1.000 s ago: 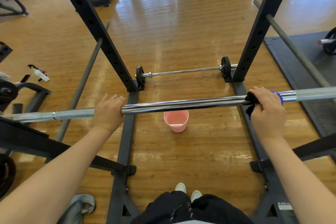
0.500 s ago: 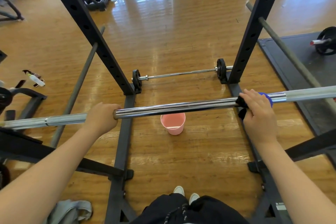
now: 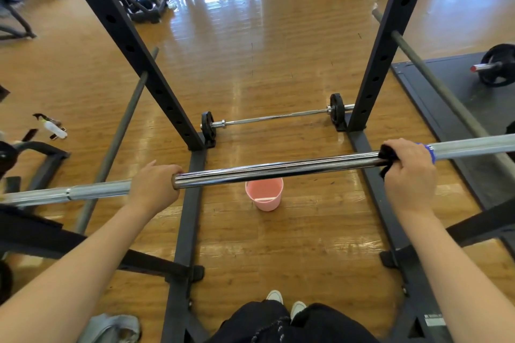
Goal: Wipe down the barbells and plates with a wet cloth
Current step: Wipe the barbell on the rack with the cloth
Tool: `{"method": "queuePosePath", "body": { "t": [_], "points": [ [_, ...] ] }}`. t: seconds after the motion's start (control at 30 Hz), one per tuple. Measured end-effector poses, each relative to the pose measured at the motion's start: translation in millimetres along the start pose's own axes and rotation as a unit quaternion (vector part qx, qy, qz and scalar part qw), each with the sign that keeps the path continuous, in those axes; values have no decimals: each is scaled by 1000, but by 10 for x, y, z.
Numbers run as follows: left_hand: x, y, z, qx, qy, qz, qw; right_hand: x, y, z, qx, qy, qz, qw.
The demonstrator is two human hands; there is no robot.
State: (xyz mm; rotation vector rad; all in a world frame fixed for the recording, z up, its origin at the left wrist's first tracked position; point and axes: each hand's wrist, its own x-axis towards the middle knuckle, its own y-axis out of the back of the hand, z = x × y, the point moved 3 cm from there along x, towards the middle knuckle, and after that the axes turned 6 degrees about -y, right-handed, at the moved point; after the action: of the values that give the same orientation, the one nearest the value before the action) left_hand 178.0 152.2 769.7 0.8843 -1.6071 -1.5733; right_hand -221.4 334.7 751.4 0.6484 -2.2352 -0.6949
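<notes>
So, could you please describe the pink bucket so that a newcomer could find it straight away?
Start at the black rack's two uprights. Between its floor rails, on the wooden floor, beneath the chrome barbell, stands the pink bucket. It is the only pink, open-topped container there.

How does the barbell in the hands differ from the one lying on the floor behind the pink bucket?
The held barbell sits raised across the rack, gripped by the left hand and the right hand with a dark cloth; the floor barbell lies untouched. The held one shows no plates; the floor one carries small black plates. Both have shiny chrome shafts.
</notes>
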Motion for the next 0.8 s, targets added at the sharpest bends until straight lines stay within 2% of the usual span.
{"method": "queuePosePath", "body": {
  "t": [0.07,0.23,0.4,0.5,0.6,0.8],
  "points": [
    [-2,2,7,6,7,3,1000,-38,-24,-127,9,-6,6,1000],
    [-21,7,17,8,10,-2,1000,-202,-68,-133,7,70,-61,996],
    [-25,40,40,9,1,-4,1000,50,53,-27,-1,-25,-2,1000],
    [-48,17,36,10,-14,53,998,-144,-75,-276,13,28,-12,999],
    [-79,-36,29,21,-13,99,995,-211,-106,-237,7,61,-32,998],
    [-85,-67,10,29,-12,114,993,-93,-44,-111,-1,9,3,1000]
  ]
}}
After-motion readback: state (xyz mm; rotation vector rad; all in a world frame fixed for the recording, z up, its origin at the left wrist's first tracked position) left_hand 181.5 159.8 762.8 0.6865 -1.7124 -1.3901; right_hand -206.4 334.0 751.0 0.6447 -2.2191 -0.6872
